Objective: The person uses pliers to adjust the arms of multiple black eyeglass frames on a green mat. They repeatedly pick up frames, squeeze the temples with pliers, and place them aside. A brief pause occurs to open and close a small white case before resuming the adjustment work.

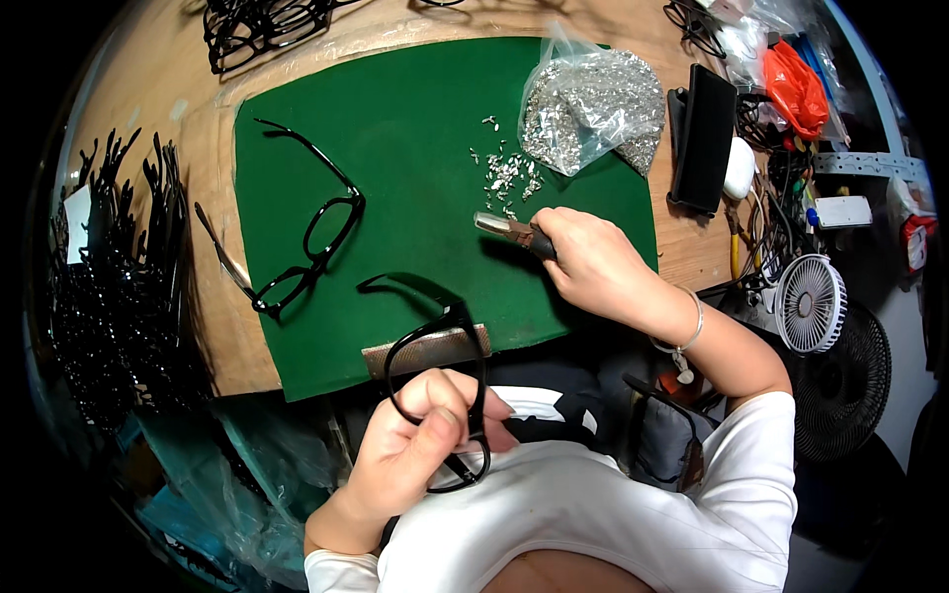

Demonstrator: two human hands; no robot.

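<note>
My left hand (420,435) is closed around a black eyeglass frame (463,316), held near my body with one temple arm reaching out over the mat's front edge. In my right hand (591,255) is a pair of pliers (506,229), its jaws pointing left above the green mat (415,128). Just beyond the jaws lies a scatter of small silvery metal pieces (509,176). A clear plastic bag (588,109) full of similar pieces rests behind them. Another black eyeglass frame (318,259), its arms unfolded, lies at the mat's left side.
Many black glasses parts (119,296) are heaped on the left of the wooden table. More frames (262,30) lie at the back. At right are a black phone-like slab (704,138), a white rounded case (738,168), cables and a small white fan (811,303). A textured metal block (381,361) sits at the mat's front edge.
</note>
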